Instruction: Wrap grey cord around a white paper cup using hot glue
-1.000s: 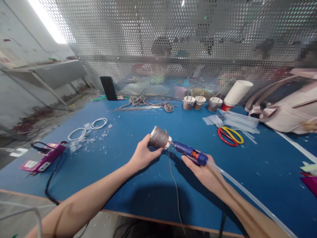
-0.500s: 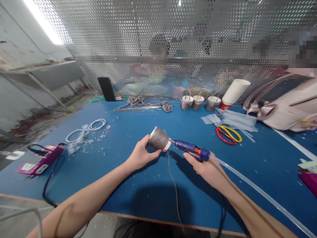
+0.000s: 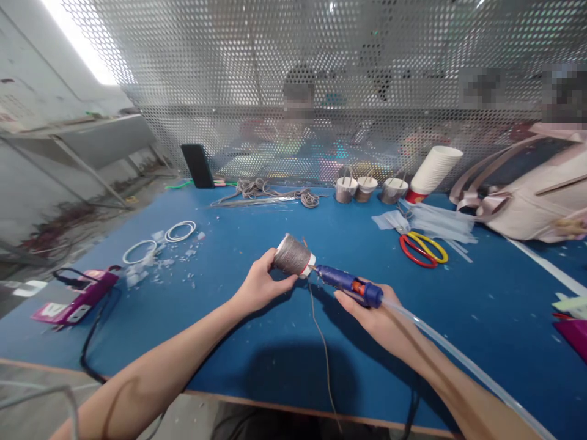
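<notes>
My left hand (image 3: pixel 262 282) is closed around a paper cup (image 3: pixel 291 254) wrapped in grey cord, tilted on its side with its white and red end toward the right. From that end a loose tail of grey cord (image 3: pixel 323 342) hangs down across the table. My right hand (image 3: pixel 383 315) grips a blue hot glue gun (image 3: pixel 343 281), whose metal tip meets the cup's bare white end. A long clear glue stick (image 3: pixel 458 351) sticks out from the back of the gun and runs over my right forearm.
On the blue table (image 3: pixel 220 348) are scissors (image 3: pixel 424 249), clear strips (image 3: pixel 440 221), white rings (image 3: pixel 180 231) with scraps, and a purple power strip (image 3: pixel 87 298). Along the perforated screen (image 3: pixel 229 79) stand a phone (image 3: pixel 197 166), cord bundles (image 3: pixel 254 188), wrapped cups (image 3: pixel 393 190), stacked cups (image 3: pixel 435 174) and a bag (image 3: pixel 536 198).
My right hand has brought the glue gun slightly left and down, so its tip sits farther over the cup's white end. The cup in my left hand has barely shifted.
</notes>
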Demonstrator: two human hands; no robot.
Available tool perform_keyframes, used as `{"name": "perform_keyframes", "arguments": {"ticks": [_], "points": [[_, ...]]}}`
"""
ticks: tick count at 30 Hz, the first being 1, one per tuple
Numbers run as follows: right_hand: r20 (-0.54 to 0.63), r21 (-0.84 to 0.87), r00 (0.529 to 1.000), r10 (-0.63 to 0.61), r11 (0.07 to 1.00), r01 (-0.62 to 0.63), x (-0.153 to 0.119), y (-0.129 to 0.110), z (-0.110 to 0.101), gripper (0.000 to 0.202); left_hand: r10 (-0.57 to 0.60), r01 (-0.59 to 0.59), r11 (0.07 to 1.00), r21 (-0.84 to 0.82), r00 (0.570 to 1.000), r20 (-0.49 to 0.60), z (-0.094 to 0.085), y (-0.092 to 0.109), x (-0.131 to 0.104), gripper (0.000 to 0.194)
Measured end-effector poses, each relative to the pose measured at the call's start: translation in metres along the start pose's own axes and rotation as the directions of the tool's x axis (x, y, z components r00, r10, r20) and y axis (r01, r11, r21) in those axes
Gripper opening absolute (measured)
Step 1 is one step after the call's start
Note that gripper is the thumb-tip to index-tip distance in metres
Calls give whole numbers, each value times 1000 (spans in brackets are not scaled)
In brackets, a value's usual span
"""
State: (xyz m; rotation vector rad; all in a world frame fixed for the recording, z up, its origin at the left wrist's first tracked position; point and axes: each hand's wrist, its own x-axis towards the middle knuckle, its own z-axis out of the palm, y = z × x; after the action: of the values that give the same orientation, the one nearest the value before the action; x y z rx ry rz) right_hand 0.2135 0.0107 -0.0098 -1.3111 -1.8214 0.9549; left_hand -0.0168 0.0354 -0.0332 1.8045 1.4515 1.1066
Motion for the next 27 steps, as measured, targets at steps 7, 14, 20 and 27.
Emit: {"name": "perform_keyframes", "arguments": {"ticks": [7, 14, 20, 27], "points": [[83, -23, 968, 237, 971, -236, 9, 8, -15, 40, 82, -81, 996, -25, 995, 56, -2, 0, -1, 23], [108, -40, 951, 290, 957, -287, 8, 4, -16, 41, 96, -93, 995, -44, 992, 79, -2, -1, -1, 27], [33, -97, 959, 280, 956, -276, 3, 1, -15, 42, 99, -96, 994, -41, 992, 74, -1, 0, -1, 24], [91, -8, 989, 118, 993, -118, -2, -5, -8, 35, 26, -25, 999, -44, 999, 25, 1, 3, 0, 21]]}}
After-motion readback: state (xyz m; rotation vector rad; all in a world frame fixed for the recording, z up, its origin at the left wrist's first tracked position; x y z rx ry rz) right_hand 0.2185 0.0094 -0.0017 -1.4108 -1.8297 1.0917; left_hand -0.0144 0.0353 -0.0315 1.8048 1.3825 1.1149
